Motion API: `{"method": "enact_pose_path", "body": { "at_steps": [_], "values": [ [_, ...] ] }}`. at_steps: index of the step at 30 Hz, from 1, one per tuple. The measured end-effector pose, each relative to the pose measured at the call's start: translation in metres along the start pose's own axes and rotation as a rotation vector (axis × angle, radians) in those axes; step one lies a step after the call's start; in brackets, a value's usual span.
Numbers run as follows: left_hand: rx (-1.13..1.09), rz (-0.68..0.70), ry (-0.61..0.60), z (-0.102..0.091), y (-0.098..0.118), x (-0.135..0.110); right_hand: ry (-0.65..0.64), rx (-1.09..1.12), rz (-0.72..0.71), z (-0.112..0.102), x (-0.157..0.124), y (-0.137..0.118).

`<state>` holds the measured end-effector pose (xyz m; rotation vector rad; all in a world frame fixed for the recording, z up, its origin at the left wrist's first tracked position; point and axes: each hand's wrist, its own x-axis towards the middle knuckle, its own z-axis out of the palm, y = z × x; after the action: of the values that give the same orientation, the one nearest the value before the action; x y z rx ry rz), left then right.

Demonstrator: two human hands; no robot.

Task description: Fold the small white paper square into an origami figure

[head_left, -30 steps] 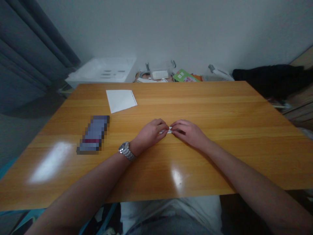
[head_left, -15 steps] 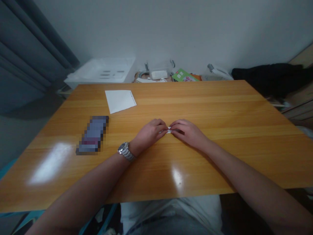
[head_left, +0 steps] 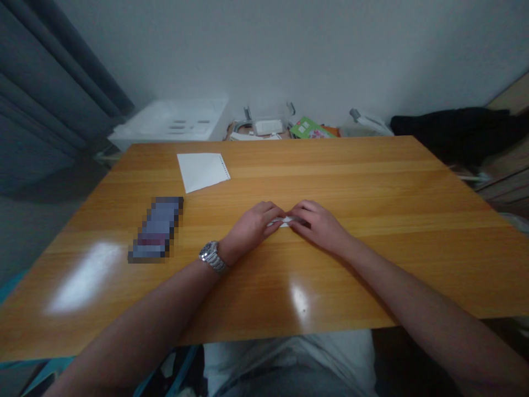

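A small folded piece of white paper (head_left: 285,221) lies low over the middle of the wooden table (head_left: 264,292), largely covered by fingers. My left hand (head_left: 257,221), with a metal watch (head_left: 212,256) on its wrist, pinches the paper's left end. At the other end, my right hand (head_left: 316,221) is closed on the paper between thumb and fingers. The fingertips of both hands nearly meet. How the paper is folded underneath them is hidden.
A white sheet with a perforated edge (head_left: 203,171) lies at the back left. Nearer is a pixelated phone-like object (head_left: 157,229). Behind the table are a white bin (head_left: 173,124), a green booklet (head_left: 312,128) and dark cloth (head_left: 454,132).
My fingers have shifted slightly on the paper, and the white strip between them looks a little different in shape. Both hands stay in the same place.
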<state>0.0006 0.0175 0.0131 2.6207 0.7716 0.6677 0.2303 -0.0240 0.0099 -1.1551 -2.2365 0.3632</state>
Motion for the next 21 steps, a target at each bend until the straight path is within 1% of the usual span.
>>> {"method": "enact_pose_path", "body": {
  "at_steps": [8, 15, 21],
  "values": [
    [-0.033, -0.007, -0.006, 0.0003, 0.0027, 0.0, 0.007, -0.009, 0.002, 0.001, 0.0004, 0.0003],
    [0.045, -0.034, -0.025, 0.0005, 0.0014, 0.0, 0.012, -0.048, -0.017, 0.0026, -0.0005, 0.0032],
    [0.041, -0.046, -0.03, 0.0008, 0.0011, -0.0002, 0.006, -0.051, -0.023, 0.0015, 0.0004, 0.0017]
  ]
}}
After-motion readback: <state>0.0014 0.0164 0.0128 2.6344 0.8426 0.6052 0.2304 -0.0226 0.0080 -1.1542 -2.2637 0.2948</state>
